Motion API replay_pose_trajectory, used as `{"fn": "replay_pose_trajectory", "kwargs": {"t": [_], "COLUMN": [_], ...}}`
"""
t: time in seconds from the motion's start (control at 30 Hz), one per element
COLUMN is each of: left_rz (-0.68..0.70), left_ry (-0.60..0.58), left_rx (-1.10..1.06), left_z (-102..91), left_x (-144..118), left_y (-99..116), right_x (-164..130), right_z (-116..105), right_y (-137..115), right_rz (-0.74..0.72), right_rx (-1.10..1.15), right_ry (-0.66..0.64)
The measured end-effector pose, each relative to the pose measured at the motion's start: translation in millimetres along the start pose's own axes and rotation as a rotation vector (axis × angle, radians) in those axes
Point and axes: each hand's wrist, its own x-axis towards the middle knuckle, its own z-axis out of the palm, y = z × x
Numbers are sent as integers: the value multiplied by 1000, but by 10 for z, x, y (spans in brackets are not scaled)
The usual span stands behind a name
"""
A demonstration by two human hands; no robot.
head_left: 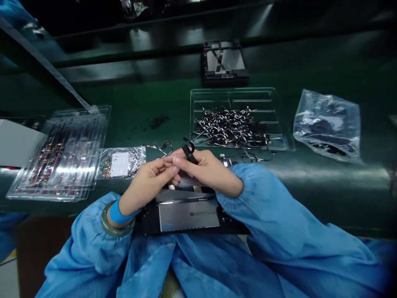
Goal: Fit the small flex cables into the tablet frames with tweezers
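Note:
My left hand [148, 182] and my right hand [209, 170] meet above an opened flat device [149, 219] with a silver, panel-like part [189, 216] showing in it. From my right hand's closed fingers sticks up a black strip-like piece [189, 154] with a thin curled end; its exact kind is unclear. My left thumb and fingers are pinched together, touching the right fingertips. Whatever lies between the left fingers is hidden. Beyond the hands, a clear plastic tray [276, 142] holds a heap of small black flex cables [231, 126].
Stacked clear trays [72, 194] with small parts stand left, beside a clear bag of parts [107, 159]. A stack of devices [225, 62] sits at the back. A plastic bag [328, 124] lies right. Loose cables [248, 155] lie before the middle tray.

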Motion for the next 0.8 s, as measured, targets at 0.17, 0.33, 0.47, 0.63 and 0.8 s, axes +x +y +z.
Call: {"fn": "replay_pose_trajectory", "kwargs": {"t": [0.17,0.33,0.47,0.63,0.8], "left_rz": [-32,93,120,120,32], "left_ry": [141,100,85,111,111], "left_rx": [-120,99,187,210,63], "left_z": [3,18,19,28,34], "left_x": [13,-17,-21,-34,-40], "left_y": [-61,-98,-140,-147,-51], "right_x": [-126,-183,-192,-196,-201], "right_z": [-13,96,112,93,75], "right_y": [28,45,52,101,125], "right_rz": [-407,-711,-711,-690,-659], "right_rx": [-541,-1173,-1329,-1230,-1059], "right_ry": [338,286,239,181,298]}}
